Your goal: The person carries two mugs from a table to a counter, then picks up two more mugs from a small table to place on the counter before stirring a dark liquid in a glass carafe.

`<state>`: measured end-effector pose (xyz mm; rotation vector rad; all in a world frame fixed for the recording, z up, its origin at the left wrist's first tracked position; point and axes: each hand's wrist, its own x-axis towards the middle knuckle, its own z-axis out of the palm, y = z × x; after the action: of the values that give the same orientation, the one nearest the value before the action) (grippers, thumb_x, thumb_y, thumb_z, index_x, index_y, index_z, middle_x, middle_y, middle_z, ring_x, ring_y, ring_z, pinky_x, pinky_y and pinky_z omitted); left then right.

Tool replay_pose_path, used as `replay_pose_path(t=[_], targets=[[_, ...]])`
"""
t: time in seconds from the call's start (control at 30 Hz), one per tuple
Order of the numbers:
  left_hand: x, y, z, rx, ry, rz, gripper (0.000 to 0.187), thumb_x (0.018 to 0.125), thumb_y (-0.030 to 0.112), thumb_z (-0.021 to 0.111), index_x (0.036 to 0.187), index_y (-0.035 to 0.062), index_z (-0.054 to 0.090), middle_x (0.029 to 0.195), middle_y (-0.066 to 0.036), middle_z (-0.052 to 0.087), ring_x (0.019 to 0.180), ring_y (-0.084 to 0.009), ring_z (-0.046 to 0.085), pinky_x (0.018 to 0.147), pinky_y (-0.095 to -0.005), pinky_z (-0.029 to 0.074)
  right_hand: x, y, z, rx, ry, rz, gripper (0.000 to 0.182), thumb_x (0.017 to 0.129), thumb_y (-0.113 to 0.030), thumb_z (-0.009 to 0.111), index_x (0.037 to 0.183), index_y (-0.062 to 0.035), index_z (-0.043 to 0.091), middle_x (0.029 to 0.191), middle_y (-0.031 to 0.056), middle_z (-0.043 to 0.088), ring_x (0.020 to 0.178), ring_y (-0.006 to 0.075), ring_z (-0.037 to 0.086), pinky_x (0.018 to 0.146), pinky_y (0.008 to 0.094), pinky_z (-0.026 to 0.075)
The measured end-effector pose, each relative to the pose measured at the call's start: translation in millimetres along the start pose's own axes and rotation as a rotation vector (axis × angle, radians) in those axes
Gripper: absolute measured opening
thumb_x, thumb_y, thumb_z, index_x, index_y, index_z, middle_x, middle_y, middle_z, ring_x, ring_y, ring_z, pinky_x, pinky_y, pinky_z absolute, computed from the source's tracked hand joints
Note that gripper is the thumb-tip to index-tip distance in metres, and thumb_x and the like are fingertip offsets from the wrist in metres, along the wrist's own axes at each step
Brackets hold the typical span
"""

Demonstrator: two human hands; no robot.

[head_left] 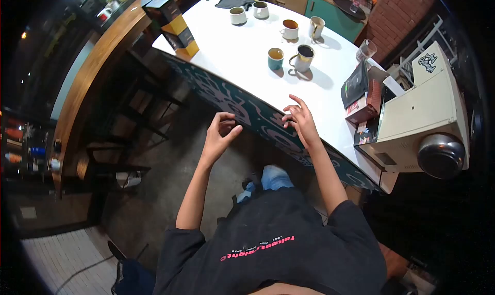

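My left hand (221, 135) hovers in front of the table's near side, fingers curved and apart, holding nothing. Over the near edge of the white table (227, 53) is my right hand (300, 121), also empty with its fingers spread. Nearest to it stand a teal cup (276, 60) and a white-and-gold mug (303, 59) with a dark inside. Behind them are a white mug (290, 30) with a brown inside and a tall mug (316, 27) with a gold handle. Two pale cups, one at the left (237, 17) and one beside it (261, 10), stand farther back.
Stacked black-and-yellow boxes (178, 32) stand at the table's left end. At the right are a black pouch (356, 86), a reddish box (368, 104), a clear glass (366, 49) and a large cream machine (417, 120). A dark cloth (237, 2) lies at the back. Stools stand left beside a wooden counter (98, 47).
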<state>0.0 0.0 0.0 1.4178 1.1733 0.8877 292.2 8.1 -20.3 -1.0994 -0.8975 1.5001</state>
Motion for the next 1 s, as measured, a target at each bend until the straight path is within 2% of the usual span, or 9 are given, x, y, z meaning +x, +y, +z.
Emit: replay_pose_path(t=[0.17, 0.23, 0.43, 0.63, 0.67, 0.7, 0.9, 0.97, 1.0], targets=[[107.3, 1.7, -8.8, 0.007, 0.029, 0.036, 0.056, 0.085, 0.021, 0.078, 0.128, 0.0021, 0.046, 0.127, -0.012, 0.053, 0.118, -0.0243, 0.055, 0.098, -0.0347, 0.048, 95.5, 1.1, 9.7, 0.091, 0.107, -0.044, 0.055, 0.100, -0.015, 0.048, 0.150, -0.0147, 0.024, 0.105, 0.0139, 0.058, 0.078, 0.0155, 0.060, 0.066, 0.0290, 0.050], [144.5, -6.5, 12.4, -0.017, 0.060, 0.053, 0.068, 0.082, 0.023, 0.080, 0.133, 0.0010, 0.041, 0.130, -0.016, 0.051, 0.119, -0.0263, 0.055, 0.098, -0.0373, 0.048, 124.0, 1.8, -0.8, 0.053, 0.195, -0.008, 0.060, 0.099, -0.015, 0.049, 0.152, -0.0174, 0.020, 0.100, 0.0127, 0.059, 0.062, 0.0115, 0.053, 0.057, 0.0262, 0.044], [245.5, -26.5, 57.3, 0.194, 0.017, 0.152, 0.102, 0.073, 0.036, 0.087, 0.145, -0.0010, 0.024, 0.143, -0.023, 0.039, 0.127, -0.0358, 0.049, 0.102, -0.0456, 0.045, 172.1, 4.8, -20.3, 0.070, 0.254, 0.032, 0.068, 0.098, -0.012, 0.049, 0.153, -0.0165, 0.010, 0.086, 0.0107, 0.060, 0.045, 0.0077, 0.042, 0.038, 0.0228, 0.035], [305.4, -52.9, 80.0, 0.193, -0.104, 0.186, 0.108, 0.071, 0.031, 0.088, 0.148, -0.0007, 0.020, 0.147, -0.023, 0.033, 0.133, -0.0381, 0.043, 0.105, -0.0478, 0.043, 189.9, 18.1, -24.2, 0.143, 0.209, 0.134, 0.068, 0.099, -0.011, 0.050, 0.153, -0.0161, 0.010, 0.075, 0.0067, 0.058, 0.042, 0.0055, 0.040, 0.036, 0.0216, 0.031], [308.8, -59.5, 84.9, 0.107, -0.063, 0.226, 0.102, 0.069, 0.034, 0.089, 0.143, -0.0028, 0.030, 0.139, -0.024, 0.045, 0.127, -0.0352, 0.051, 0.105, -0.0418, 0.043, 190.1, 22.7, -23.2, 0.152, 0.225, 0.135, 0.068, 0.099, -0.012, 0.051, 0.153, -0.0157, 0.011, 0.074, 0.0057, 0.058, 0.042, 0.0047, 0.039, 0.036, 0.0217, 0.030], [309.7, -56.6, 84.6, 0.111, -0.070, 0.216, 0.102, 0.069, 0.034, 0.089, 0.143, -0.0028, 0.030, 0.139, -0.024, 0.045, 0.127, -0.0352, 0.051, 0.105, -0.0418, 0.043, 190.9, 24.3, -24.0, 0.160, 0.231, 0.142, 0.068, 0.099, -0.012, 0.051, 0.153, -0.0157, 0.011, 0.074, 0.0057, 0.058, 0.042, 0.0047, 0.039, 0.036, 0.0217, 0.030], [319.3, -47.7, 88.8, 0.126, -0.098, 0.278, 0.080, 0.072, 0.024, 0.087, 0.135, 0.0017, 0.043, 0.122, -0.016, 0.060, 0.117, -0.0275, 0.059, 0.100, -0.0380, 0.046, 183.0, 14.7, -27.7, 0.033, 0.239, 0.106, 0.046, 0.100, -0.017, 0.054, 0.141, -0.0169, 0.033, 0.072, -0.0004, 0.050, 0.045, 0.0029, 0.036, 0.039, 0.0188, 0.028], [321.2, -40.3, 90.0, 0.105, -0.103, 0.278, 0.074, 0.073, 0.022, 0.086, 0.133, 0.0027, 0.046, 0.120, -0.015, 0.062, 0.114, -0.0264, 0.061, 0.097, -0.0365, 0.048, 176.4, 17.7, -31.0, -0.175, 0.330, 0.001, 0.031, 0.098, -0.022, 0.059, 0.124, -0.0069, 0.052, 0.071, -0.0004, 0.047, 0.051, 0.0072, 0.043, 0.045, 0.0249, 0.036], [321.7, -40.4, 90.7, 0.104, -0.104, 0.276, 0.074, 0.073, 0.022, 0.086, 0.133, 0.0027, 0.046, 0.120, -0.015, 0.062, 0.114, -0.0264, 0.061, 0.097, -0.0365, 0.048, 172.5, 18.9, -34.3, -0.176, 0.332, 0.003, 0.031, 0.098, -0.022, 0.059, 0.124, -0.0069, 0.052, 0.071, -0.0004, 0.047, 0.051, 0.0072, 0.043, 0.045, 0.0249, 0.036]])
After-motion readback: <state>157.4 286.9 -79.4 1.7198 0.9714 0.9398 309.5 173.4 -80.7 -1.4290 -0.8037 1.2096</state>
